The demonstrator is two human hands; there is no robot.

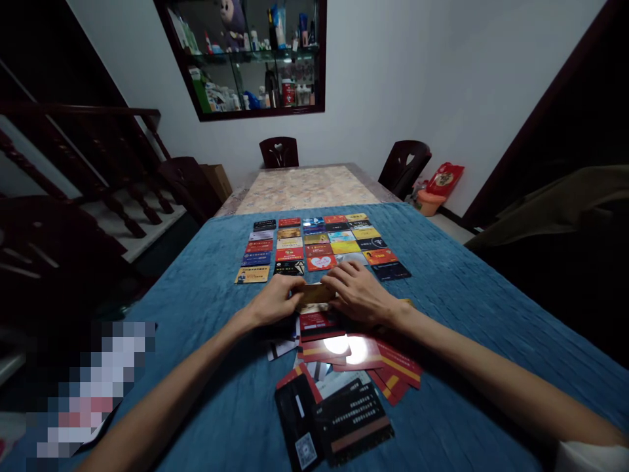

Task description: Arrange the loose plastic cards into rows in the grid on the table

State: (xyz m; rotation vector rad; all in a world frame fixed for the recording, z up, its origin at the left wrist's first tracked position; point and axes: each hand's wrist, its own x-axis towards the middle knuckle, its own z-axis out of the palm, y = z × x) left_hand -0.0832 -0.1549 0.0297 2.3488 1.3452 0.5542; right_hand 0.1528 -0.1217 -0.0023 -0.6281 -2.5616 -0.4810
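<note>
Between my two hands is a gold-brown card, held by its ends just above a loose pile. My left hand pinches its left end, and my right hand grips the right end with curled fingers. Below them lies the loose pile of red cards, overlapping, with bright glare on some. Nearer to me are a black card with a QR code and a black card with printed lines. Beyond my hands, many colourful cards lie in rows; my right hand partly covers the nearest ones.
A blue cloth covers the near part of the table, with a patterned tabletop beyond. A blurred-out flat object lies at the left edge. Dark chairs stand around, and a red bag is on the right.
</note>
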